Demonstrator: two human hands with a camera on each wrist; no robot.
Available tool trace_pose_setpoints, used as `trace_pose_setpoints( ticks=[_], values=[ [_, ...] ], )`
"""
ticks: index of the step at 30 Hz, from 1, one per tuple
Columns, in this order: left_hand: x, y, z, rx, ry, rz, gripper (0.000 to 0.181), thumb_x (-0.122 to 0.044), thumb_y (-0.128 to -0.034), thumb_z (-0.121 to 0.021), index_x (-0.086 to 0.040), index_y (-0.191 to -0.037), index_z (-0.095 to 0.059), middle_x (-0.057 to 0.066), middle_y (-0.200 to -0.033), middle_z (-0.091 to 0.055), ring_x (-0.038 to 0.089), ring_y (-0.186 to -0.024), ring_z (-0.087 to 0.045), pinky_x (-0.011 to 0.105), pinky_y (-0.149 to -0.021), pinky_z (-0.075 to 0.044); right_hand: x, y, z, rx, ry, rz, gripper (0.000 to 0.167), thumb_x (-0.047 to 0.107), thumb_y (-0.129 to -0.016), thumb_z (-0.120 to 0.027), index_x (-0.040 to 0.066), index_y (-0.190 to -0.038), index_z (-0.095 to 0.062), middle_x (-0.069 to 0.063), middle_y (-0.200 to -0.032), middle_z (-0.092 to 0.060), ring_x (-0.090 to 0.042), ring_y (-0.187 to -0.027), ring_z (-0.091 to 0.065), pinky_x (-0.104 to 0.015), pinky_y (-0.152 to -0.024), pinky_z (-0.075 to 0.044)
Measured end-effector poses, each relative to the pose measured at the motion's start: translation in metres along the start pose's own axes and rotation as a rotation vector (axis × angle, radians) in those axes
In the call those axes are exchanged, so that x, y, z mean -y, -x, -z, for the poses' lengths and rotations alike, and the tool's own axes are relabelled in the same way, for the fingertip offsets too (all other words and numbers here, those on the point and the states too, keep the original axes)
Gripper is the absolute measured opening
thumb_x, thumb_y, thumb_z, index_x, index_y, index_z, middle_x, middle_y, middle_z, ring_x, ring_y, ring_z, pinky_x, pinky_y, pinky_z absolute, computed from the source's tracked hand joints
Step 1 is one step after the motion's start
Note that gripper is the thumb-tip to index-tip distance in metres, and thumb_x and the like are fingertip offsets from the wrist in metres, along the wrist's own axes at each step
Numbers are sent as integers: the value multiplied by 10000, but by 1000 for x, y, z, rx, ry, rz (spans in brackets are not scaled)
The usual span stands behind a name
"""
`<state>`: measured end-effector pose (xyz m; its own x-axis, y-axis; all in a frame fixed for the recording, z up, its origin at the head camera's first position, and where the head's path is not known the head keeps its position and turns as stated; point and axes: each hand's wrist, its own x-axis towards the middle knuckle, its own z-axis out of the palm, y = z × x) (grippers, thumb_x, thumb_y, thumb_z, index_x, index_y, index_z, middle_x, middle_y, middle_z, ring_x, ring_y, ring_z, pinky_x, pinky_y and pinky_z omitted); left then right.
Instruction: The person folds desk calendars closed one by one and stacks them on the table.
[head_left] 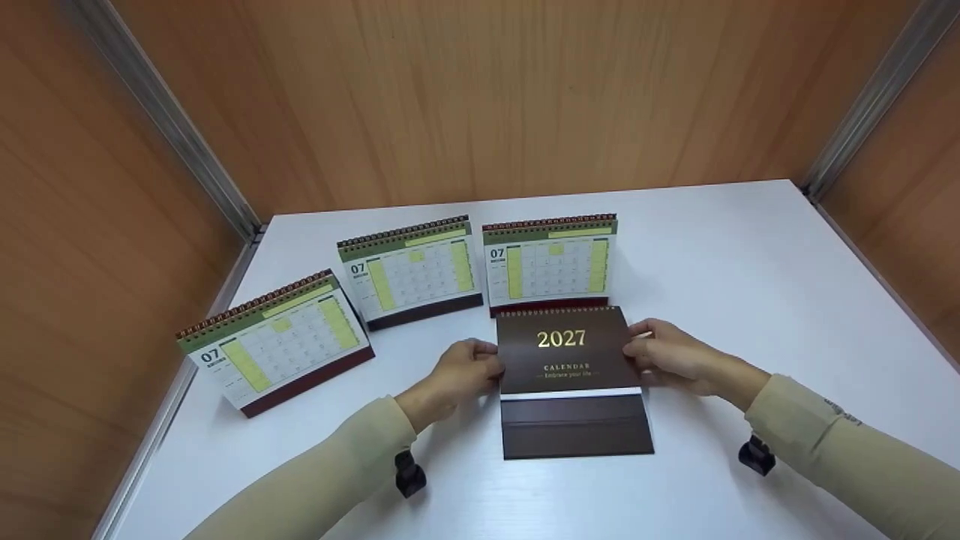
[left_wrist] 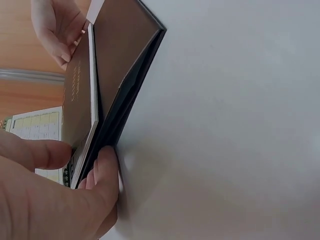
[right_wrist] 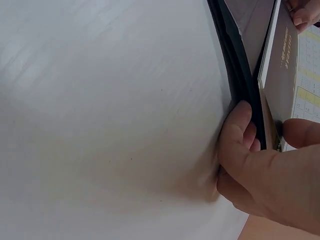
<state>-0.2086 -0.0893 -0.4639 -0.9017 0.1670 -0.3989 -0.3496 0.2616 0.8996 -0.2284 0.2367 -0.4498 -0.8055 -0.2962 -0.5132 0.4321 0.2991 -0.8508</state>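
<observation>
Brown calendar [head_left: 574, 382] is seen near the middle of the white table [head_left: 750, 300], where three standing calendars [head_left: 412, 274], all turned to 07, are ranged beyond it and to the left. Its side edges are pinched between thumb and fingers by the left hand [head_left: 461, 375] and the right hand [head_left: 679, 358]; its cover [head_left: 568, 354] is marked with gold lettering [head_left: 561, 339].

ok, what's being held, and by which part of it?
The brown 2027 calendar, pinched at its side edges: left hand on the left edge, right hand on the right.

Brown 2027 calendar [head_left: 573, 381], spiral-bound, gold-lettered, face up
</observation>
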Motion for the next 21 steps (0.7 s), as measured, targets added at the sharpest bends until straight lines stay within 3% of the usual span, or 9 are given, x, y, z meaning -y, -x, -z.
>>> trace_pose_setpoints(
  ticks=[5, 21],
  values=[
    [0, -1, -10, 13, 46, -11, 388, -41, -971, -649, 78, -1328, -552, 181, -1198, -662, 234, -1056, -694, 376, -951, -621, 0, 1, 7, -46, 81, -10, 552, 189, -1038, -536, -51, -1467, -285, -191, -1234, -655, -199, -1003, -721, -354, -872, -630],
    [-9, -11, -48, -3, 22, -47, 320, -29, -953, -699, 27, -1248, -589, 130, -1147, -647, 212, -1027, -668, 343, -934, -613, -6, 7, 42, -100, 258, -4, 477, 211, -1029, -540, -56, -1362, -326, -175, -1112, -695, -195, -913, -714, -343, -790, -627]
  ],
)
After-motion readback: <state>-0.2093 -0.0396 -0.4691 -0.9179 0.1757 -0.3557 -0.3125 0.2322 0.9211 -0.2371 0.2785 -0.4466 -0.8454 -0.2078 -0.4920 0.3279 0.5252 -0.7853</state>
